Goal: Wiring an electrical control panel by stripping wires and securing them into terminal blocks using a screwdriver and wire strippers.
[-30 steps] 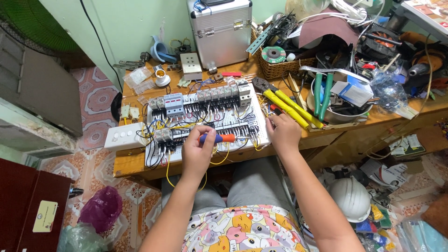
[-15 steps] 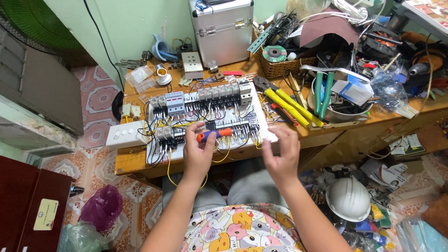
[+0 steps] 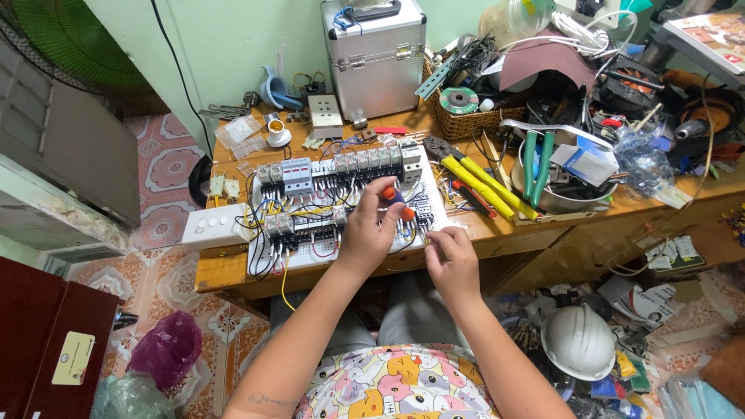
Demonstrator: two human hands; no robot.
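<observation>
At the centre of the frame the left hand (image 3: 369, 233) grips an orange-handled screwdriver (image 3: 394, 203), fingers closed round it, over the white wiring board (image 3: 268, 260) of breakers and relays on the wooden bench (image 3: 217, 275). Just right and lower, the right hand (image 3: 452, 260) hovers at the board's lower right corner, fingertips pinched together; whether they hold anything cannot be told; yellow-handled pliers (image 3: 485, 182) lie right of the board.

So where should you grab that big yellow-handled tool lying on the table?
Probably by the two long yellow handles of the yellow-handled tool. They lie bare on the wooden table, slanting toward the near right, while its dark head points back-left near the wired panel. Coming from above at mid-handle looks easiest.
</observation>
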